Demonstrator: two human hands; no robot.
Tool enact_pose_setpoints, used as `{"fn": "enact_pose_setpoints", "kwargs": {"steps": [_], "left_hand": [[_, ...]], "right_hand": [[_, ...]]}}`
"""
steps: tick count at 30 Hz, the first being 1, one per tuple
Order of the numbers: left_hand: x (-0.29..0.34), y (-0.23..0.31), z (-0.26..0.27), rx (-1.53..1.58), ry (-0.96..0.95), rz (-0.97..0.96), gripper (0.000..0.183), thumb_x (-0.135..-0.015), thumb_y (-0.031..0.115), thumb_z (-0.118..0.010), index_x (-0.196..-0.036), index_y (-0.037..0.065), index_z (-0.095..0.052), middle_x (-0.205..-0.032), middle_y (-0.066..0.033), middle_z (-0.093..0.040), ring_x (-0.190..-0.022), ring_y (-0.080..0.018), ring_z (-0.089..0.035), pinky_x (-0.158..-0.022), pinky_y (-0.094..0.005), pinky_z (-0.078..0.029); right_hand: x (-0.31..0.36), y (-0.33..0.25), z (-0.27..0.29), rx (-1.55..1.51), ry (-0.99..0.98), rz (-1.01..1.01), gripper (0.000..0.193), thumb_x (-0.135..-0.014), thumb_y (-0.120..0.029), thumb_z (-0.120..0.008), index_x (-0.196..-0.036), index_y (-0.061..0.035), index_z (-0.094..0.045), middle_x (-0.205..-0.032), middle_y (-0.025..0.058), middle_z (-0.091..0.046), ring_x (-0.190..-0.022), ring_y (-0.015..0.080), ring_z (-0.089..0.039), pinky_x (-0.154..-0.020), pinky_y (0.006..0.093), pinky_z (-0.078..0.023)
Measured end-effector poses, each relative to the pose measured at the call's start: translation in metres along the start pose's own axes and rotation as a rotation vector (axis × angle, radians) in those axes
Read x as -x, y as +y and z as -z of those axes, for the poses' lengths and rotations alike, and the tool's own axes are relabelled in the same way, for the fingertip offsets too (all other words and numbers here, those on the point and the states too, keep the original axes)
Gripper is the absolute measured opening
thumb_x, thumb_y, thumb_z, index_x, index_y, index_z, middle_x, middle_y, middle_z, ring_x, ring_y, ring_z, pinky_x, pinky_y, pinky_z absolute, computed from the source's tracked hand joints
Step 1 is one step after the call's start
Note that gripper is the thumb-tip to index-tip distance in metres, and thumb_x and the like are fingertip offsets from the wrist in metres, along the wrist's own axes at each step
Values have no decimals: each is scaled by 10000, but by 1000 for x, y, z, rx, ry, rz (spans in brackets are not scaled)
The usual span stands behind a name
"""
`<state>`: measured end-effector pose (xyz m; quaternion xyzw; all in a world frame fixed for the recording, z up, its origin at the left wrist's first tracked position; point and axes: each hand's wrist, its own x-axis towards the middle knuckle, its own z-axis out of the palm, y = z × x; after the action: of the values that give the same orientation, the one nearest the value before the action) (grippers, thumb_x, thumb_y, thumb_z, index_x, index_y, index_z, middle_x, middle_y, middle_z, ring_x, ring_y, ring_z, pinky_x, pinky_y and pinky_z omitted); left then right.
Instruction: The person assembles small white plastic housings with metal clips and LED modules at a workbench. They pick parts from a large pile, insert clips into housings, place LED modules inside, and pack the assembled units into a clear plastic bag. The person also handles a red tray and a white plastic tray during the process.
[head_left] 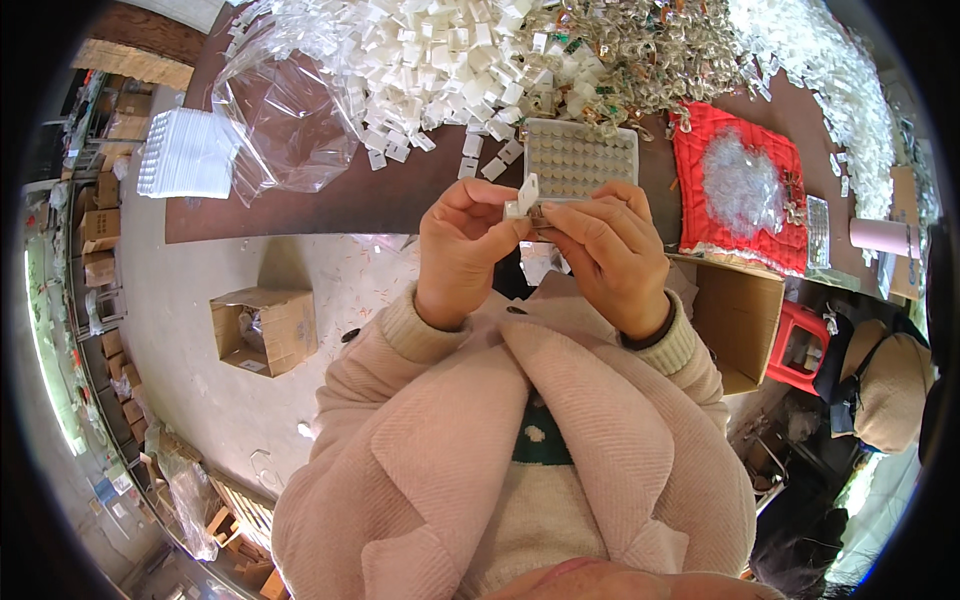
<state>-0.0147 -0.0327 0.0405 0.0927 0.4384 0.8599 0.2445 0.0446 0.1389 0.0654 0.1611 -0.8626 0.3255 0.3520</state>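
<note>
Note pink coat [615,445] below fingers [590,224]. Locate white plastic piece [529,190] pinched in left hand [458,252], beside narrowed fingers of right hand [620,255], grip there unclear. Treat as likely light, stiff; hold edges.

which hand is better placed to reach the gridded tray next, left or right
Probably the right hand: in this view it overlaps the near edge of the gridded tray, while the left hand sits farther left, pinching the white piece.

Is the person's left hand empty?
No, the left hand pinches a small white piece between thumb and forefinger.
</note>
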Motion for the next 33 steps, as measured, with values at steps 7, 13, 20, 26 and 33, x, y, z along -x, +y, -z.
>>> {"fn": "enact_pose_setpoints", "kwargs": {"steps": [7, 13, 20, 26, 33], "left_hand": [[2, -14, -7, 312, 79, -80, 228, -880, -99, -648, -1074, 12, -602, -1036, -138, -702, -908, -184, -688, -785, -325, -584], [1, -14, 7, 264, -20, -131, 214, -884, -50, -688, -1074, 16, -613, -1091, -152, -698, -937, -190, -691, -783, -344, -592], [4, -15, 3, 137, -62, -228, 241, -876, -124, -652, -1092, -24, -613, -1132, -184, -688, -990, -231, -694, -855, -386, -609], [4, -13, 6, 56, -140, -355, 266, -866, -135, -662, -1103, -27, -610, -1145, -207, -684, -1010, -239, -690, -886, -386, -594], [2, -22, 8, 68, -73, -445, 249, -865, -117, -681, -1071, -10, -592, -1091, -169, -696, -1015, -208, -682, -872, -336, -585]], "right_hand": [[-2, -8, -4, 78, 49, -19, 330, -743, 39, -772, -1057, -31, -697, -920, 60, -698, -774, 229, -632, -773, 380, -495], [-5, -14, 2, -345, 97, -451, 228, -766, 68, -759, -968, -33, -733, -877, 77, -702, -772, 181, -639, -682, 304, -514], [-9, -23, -4, -396, 105, -478, 181, -787, 74, -741, -935, -29, -738, -881, 65, -712, -782, 136, -642, -654, 249, -524], [-9, -23, 0, -557, 11, -611, 196, -778, 69, -750, -948, -29, -749, -879, 72, -712, -794, 157, -659, -694, 241, -523], [-7, -23, -3, -519, -15, -532, 197, -774, 41, -776, -959, -23, -753, -882, 67, -712, -819, 130, -662, -728, 234, -514]]}}
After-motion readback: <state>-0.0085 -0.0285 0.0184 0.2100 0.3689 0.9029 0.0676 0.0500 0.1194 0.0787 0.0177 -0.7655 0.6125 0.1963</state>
